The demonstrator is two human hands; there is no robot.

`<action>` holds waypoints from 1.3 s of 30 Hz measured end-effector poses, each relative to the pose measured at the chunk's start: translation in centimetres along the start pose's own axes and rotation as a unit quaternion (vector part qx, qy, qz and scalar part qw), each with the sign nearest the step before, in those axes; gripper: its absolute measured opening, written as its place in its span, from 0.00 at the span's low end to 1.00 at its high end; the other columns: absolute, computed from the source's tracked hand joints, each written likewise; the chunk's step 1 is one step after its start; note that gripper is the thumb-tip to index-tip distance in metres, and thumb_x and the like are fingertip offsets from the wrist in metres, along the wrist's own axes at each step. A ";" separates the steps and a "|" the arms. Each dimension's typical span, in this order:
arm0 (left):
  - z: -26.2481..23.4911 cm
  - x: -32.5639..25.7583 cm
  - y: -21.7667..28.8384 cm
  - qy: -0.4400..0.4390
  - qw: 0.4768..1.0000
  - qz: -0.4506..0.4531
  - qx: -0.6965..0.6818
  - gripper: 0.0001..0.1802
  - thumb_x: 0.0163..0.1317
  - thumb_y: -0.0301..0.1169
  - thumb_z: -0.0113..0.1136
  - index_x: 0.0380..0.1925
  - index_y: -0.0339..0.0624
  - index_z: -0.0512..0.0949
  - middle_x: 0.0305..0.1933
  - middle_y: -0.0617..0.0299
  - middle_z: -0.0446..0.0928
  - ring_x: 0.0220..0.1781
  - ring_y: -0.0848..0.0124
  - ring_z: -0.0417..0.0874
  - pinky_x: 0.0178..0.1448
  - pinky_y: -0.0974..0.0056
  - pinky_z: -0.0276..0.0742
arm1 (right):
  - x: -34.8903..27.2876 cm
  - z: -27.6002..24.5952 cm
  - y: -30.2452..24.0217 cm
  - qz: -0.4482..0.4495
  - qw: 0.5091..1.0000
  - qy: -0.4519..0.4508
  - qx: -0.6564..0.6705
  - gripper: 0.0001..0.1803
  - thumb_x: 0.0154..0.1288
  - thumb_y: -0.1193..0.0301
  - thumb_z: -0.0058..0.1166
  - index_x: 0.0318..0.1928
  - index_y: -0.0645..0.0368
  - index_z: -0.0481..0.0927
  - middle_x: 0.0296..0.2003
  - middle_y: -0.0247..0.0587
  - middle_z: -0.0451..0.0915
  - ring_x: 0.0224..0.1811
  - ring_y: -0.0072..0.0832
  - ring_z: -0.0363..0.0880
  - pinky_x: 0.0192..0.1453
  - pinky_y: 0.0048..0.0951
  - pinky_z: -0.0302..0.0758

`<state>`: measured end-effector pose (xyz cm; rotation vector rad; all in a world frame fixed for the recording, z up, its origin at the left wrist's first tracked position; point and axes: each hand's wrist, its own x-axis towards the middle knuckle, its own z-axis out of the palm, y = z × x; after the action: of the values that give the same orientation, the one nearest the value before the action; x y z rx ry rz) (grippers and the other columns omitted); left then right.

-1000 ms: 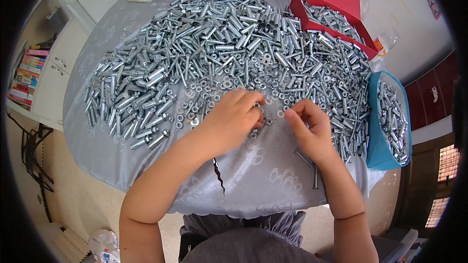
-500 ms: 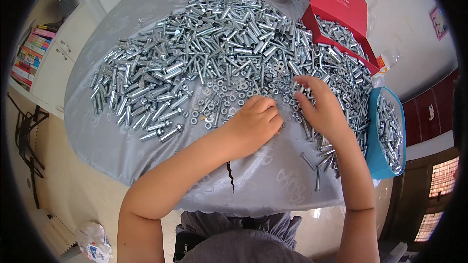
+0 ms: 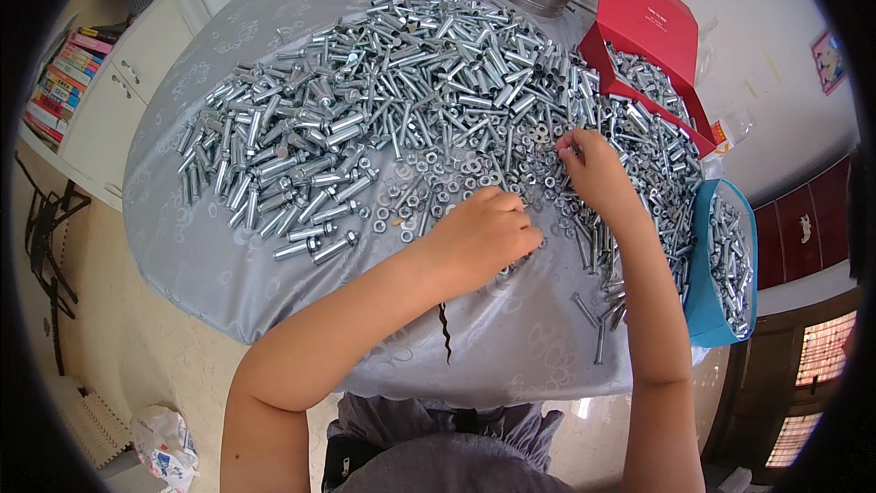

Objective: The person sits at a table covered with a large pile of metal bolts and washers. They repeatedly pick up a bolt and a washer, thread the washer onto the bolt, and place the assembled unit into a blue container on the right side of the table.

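Head camera shows me the left hand (image 3: 484, 239) with its fingers curled downward at the near edge of the nuts and washers (image 3: 443, 187); its fingertips are hidden, so I cannot tell what it holds. The right hand (image 3: 591, 167) hangs at that patch's right side, beside the heap of bolts and sleeves (image 3: 438, 73) on the cloth-covered bench (image 3: 219, 265), thumb and forefinger drawn close, on what I cannot tell. I judge the step in hand as picking through small fasteners; the next move calls for a precise fingertip pinch.
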<state>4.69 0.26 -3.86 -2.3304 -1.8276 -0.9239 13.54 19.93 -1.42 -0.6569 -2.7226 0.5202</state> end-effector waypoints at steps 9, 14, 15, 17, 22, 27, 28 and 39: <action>0.9 0.5 0.4 0.049 0.997 -0.033 -0.047 0.13 0.53 0.25 0.51 0.41 0.42 0.71 0.33 0.60 0.72 0.39 0.63 0.71 0.48 0.61 0.64 | -4.5 -1.6 -0.7 0.033 0.998 0.007 0.049 0.08 0.53 0.78 0.51 0.36 0.65 0.73 0.29 0.47 0.74 0.32 0.38 0.75 0.36 0.32 0.70; 0.0 0.7 0.8 0.054 0.997 -0.022 -0.042 0.15 0.52 0.22 0.50 0.42 0.44 0.74 0.36 0.60 0.71 0.39 0.63 0.70 0.48 0.61 0.64 | -8.2 -2.8 -1.5 0.035 0.999 0.028 0.023 0.07 0.53 0.78 0.51 0.35 0.64 0.73 0.29 0.47 0.74 0.32 0.40 0.74 0.36 0.34 0.70; -0.1 0.8 0.8 0.052 0.998 -0.015 -0.045 0.16 0.52 0.22 0.49 0.42 0.44 0.75 0.36 0.60 0.71 0.39 0.63 0.70 0.47 0.61 0.65 | -8.6 -2.8 -1.8 0.036 0.999 0.030 0.024 0.07 0.52 0.78 0.51 0.34 0.64 0.74 0.29 0.47 0.74 0.32 0.40 0.74 0.36 0.34 0.70; -0.4 1.0 0.8 0.051 0.996 -0.024 -0.067 0.14 0.53 0.22 0.49 0.40 0.43 0.75 0.36 0.60 0.71 0.39 0.62 0.70 0.47 0.61 0.65 | -9.3 -2.6 -1.7 0.027 0.998 0.045 0.021 0.07 0.52 0.79 0.52 0.34 0.64 0.74 0.29 0.45 0.74 0.31 0.38 0.74 0.35 0.32 0.70; -0.7 1.7 1.1 0.074 0.969 -0.108 -0.208 0.09 0.56 0.24 0.51 0.38 0.41 0.75 0.36 0.59 0.72 0.40 0.63 0.73 0.46 0.63 0.68 | -10.1 -2.3 -2.3 0.005 0.982 0.090 0.167 0.12 0.49 0.81 0.56 0.37 0.63 0.75 0.32 0.40 0.75 0.32 0.26 0.73 0.33 0.23 0.69; -0.5 1.7 1.2 0.141 0.889 -0.217 -0.378 0.09 0.57 0.25 0.55 0.39 0.37 0.74 0.37 0.62 0.75 0.39 0.74 0.76 0.44 0.71 0.70 | -10.3 -1.8 -1.8 0.069 0.922 0.065 0.374 0.13 0.51 0.82 0.57 0.39 0.65 0.75 0.35 0.36 0.77 0.34 0.18 0.74 0.35 0.17 0.70; -0.5 1.8 1.2 0.155 0.866 -0.232 -0.415 0.09 0.57 0.25 0.56 0.39 0.37 0.74 0.37 0.62 0.75 0.39 0.75 0.76 0.44 0.72 0.70 | -10.4 -1.9 -1.7 0.086 0.908 0.052 0.407 0.12 0.52 0.82 0.57 0.39 0.65 0.74 0.34 0.36 0.77 0.34 0.18 0.74 0.35 0.16 0.70; -0.5 2.0 0.3 0.195 0.778 -0.317 -0.507 0.10 0.58 0.25 0.56 0.39 0.34 0.73 0.35 0.63 0.75 0.38 0.80 0.75 0.43 0.76 0.70 | -10.1 -2.1 -1.4 0.160 0.812 0.086 0.554 0.05 0.59 0.77 0.52 0.35 0.64 0.72 0.29 0.36 0.76 0.30 0.21 0.76 0.37 0.21 0.75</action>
<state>5.03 1.73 -2.35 -1.4310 -2.2193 -2.7970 22.35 14.41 -0.93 -0.7202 -1.6443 1.7921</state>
